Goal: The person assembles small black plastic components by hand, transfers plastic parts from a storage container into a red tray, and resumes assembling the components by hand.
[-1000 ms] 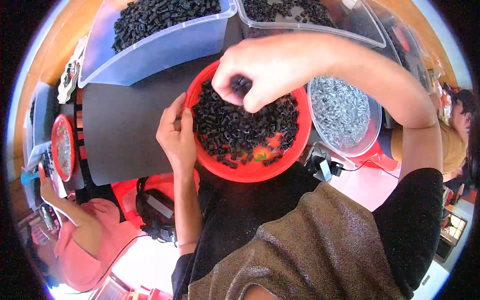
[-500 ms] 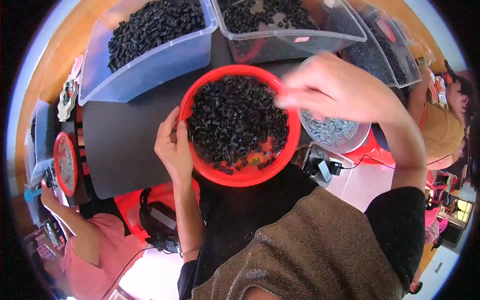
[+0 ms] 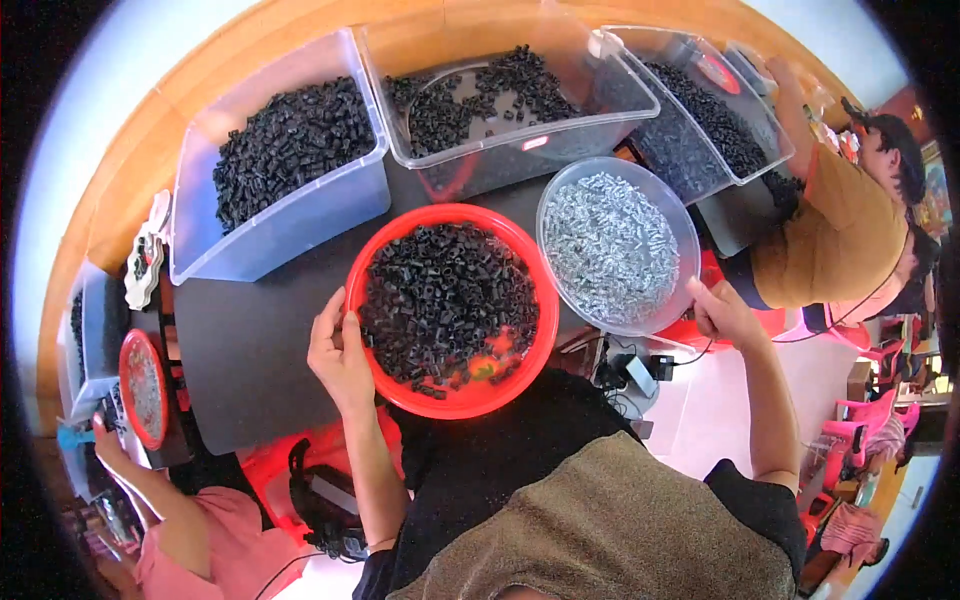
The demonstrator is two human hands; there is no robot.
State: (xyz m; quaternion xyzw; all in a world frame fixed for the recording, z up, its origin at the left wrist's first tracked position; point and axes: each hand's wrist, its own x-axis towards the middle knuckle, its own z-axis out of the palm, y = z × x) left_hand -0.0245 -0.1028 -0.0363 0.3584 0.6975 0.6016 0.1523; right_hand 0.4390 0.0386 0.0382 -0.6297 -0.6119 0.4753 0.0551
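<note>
Two hands: we see the left hand (image 3: 338,355) at the red bowl (image 3: 546,310) and the right hand (image 3: 724,315) at the clear bowl (image 3: 688,235)
Right hand: half a second ago we had it as a blur by the red bowl's right rim, and a second ago bent over the black pieces (image 3: 450,300); now it is out at the clear bowl
Left hand: we find it where it was, at the red bowl's left rim
Clear bowl: the arm covered part of it before; now we see its silver bits (image 3: 612,245) whole
Bins: the left bin (image 3: 280,235), middle bin (image 3: 470,175) and right bin (image 3: 650,150) sit lower in our view than before
Label: one small tag (image 3: 536,143) on the middle bin's front, white and red, its print too small for us to read
Left grip: closed about the rim, thumb on the edge and fingers along the outside; the red bowl lies to its right, the black pieces inside
Right grip: thumb over the lower right rim, fingers curled in below; the clear bowl lies up and left of it
Table: dark top (image 3: 260,340) under our bowls, the two just beside each other, bins behind
</note>
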